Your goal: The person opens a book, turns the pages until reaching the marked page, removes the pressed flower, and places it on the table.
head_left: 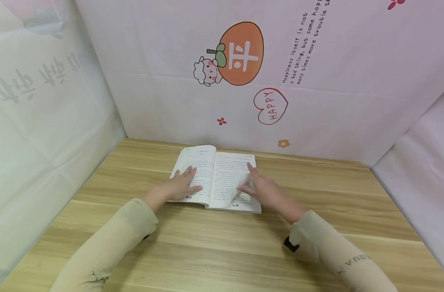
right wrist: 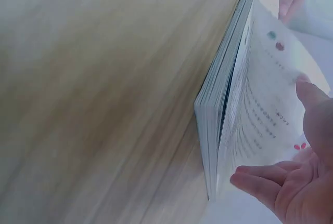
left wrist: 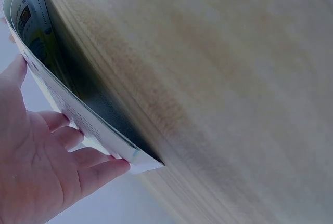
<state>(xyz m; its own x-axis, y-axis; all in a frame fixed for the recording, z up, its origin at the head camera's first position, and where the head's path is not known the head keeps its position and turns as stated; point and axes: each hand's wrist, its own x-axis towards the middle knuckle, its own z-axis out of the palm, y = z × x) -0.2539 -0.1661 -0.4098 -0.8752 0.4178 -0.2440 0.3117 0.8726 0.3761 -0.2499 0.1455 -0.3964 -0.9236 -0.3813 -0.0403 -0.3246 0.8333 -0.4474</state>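
White-paged, the open book [head_left: 225, 174] lies on the worktop [head_left: 207, 247]; I see the left grip [head_left: 179, 186] spread over it, the right grip [head_left: 261, 188] spread against a raised page [right wrist: 270, 99].

Desk nook, wood-grain tabletop [head_left: 214, 251], pale cloth [head_left: 163, 105] on three sides, cartoon print [head_left: 241, 53], wider room unclear

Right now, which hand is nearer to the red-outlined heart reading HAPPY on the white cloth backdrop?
The right hand: it is at the right edge of the open white paper book, below the heart. The left hand rests on the left page, farther away, leftward.
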